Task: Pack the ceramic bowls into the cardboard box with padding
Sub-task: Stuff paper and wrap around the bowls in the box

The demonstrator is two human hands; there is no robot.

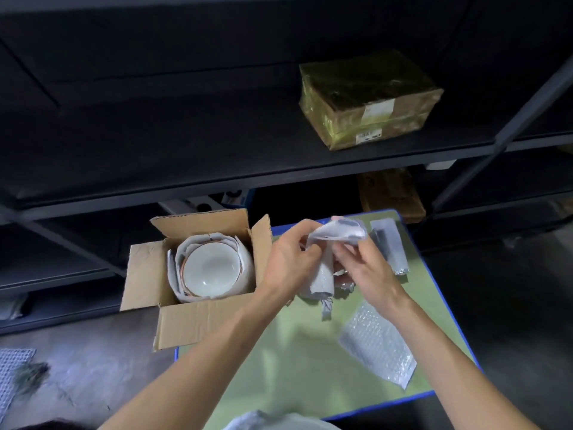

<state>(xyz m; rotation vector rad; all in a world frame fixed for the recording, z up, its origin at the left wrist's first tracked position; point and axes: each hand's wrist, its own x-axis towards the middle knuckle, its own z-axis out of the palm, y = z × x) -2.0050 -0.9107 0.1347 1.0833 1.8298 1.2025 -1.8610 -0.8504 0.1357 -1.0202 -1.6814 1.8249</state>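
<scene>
An open cardboard box stands on the floor left of a low green table. Inside it a white ceramic bowl with a brown rim lies face up, nested in white foam padding. Above the table, just right of the box, my left hand and my right hand both grip a crumpled piece of white foam wrap. The wrap's top end sticks up between my fingers, and its lower end hangs toward the table.
A bubble-wrap sheet lies on the table's right half and a rolled grey padding piece near its far right corner. Dark metal shelving rises behind, carrying a taped brown parcel. Grey concrete floor lies to the left.
</scene>
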